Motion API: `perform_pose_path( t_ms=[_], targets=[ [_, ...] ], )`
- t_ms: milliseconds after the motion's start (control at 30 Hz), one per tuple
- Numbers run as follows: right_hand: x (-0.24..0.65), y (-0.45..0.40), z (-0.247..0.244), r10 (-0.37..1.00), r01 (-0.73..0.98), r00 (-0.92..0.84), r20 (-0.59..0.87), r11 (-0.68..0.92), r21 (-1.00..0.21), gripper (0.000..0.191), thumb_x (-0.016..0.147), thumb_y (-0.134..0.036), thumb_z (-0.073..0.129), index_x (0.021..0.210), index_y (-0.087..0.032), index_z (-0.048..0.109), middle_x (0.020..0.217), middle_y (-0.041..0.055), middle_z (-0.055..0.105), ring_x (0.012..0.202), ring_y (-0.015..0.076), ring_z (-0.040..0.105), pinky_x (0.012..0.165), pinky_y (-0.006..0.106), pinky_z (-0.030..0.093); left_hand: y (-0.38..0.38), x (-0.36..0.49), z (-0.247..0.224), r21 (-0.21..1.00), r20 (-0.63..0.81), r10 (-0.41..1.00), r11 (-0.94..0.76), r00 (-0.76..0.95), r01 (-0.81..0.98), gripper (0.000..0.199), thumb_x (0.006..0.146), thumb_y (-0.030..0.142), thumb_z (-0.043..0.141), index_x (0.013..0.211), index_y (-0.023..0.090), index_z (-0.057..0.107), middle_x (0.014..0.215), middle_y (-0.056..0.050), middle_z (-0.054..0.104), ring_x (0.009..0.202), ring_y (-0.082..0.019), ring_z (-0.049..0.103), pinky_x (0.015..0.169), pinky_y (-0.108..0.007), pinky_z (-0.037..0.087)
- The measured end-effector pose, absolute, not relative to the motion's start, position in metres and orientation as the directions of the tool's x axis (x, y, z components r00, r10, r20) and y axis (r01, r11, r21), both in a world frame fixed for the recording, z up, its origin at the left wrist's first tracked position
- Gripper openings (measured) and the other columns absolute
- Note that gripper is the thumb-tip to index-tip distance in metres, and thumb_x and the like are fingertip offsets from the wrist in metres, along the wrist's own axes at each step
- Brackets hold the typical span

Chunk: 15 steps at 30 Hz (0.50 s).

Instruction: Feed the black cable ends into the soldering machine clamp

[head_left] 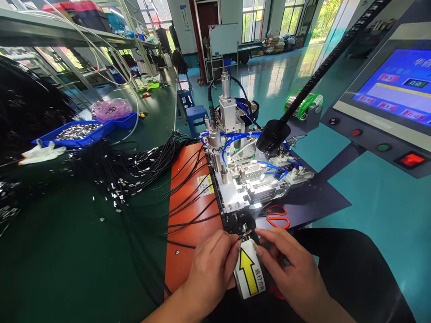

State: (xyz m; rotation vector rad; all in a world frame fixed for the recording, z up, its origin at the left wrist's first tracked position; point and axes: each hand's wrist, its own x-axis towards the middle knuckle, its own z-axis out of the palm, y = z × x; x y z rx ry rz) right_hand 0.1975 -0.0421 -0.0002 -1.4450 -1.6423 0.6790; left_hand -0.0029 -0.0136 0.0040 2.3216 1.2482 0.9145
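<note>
My left hand (pixel 213 260) pinches the end of a black cable, whose small stripped wires (pixel 247 233) show between my hands at the front of the machine (pixel 235 193). My right hand (pixel 291 264) is just right of these wires, thumb and index finger slightly apart, their tips beside the wire ends. Whether it grips a wire is too small to tell. Below the wires, between both hands, is a white plate with a yellow arrow (pixel 248 269). Several black cables (pixel 193 220) lie across the orange panel (pixel 188 184) to the left.
Red-handled scissors (pixel 278 219) lie right of the machine's front. A control screen (pixel 397 85) and a black flexible lamp arm (pixel 310 80) reach in at the right. Cable bundles (pixel 161 157), a blue tray of metal parts (pixel 77 133) and a white glove (pixel 42 152) are at the left.
</note>
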Motion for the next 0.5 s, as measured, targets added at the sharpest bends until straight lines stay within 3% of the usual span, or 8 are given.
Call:
perform_pose_path(
  t_ms=[500],
  targets=[
    [0.1946, -0.0435, -0.0017, 0.965, 0.489, -0.059, 0.255, 0.25, -0.835, 0.03, 0.096, -0.023, 0.056, 0.125, -0.023, 0.064, 0.102, 0.0055, 0.065, 0.067, 0.0124, 0.062, 0.062, 0.024, 0.055, -0.0137, -0.0023, 0.0065, 0.59, 0.36, 0.84, -0.541, 0.405, 0.599, 0.007, 0.099, 0.019, 0.051, 0.095, 0.019, 0.057, 0.078, -0.001, 0.06, 0.068, -0.014, 0.059, 0.061, -0.024, 0.045]
  ],
)
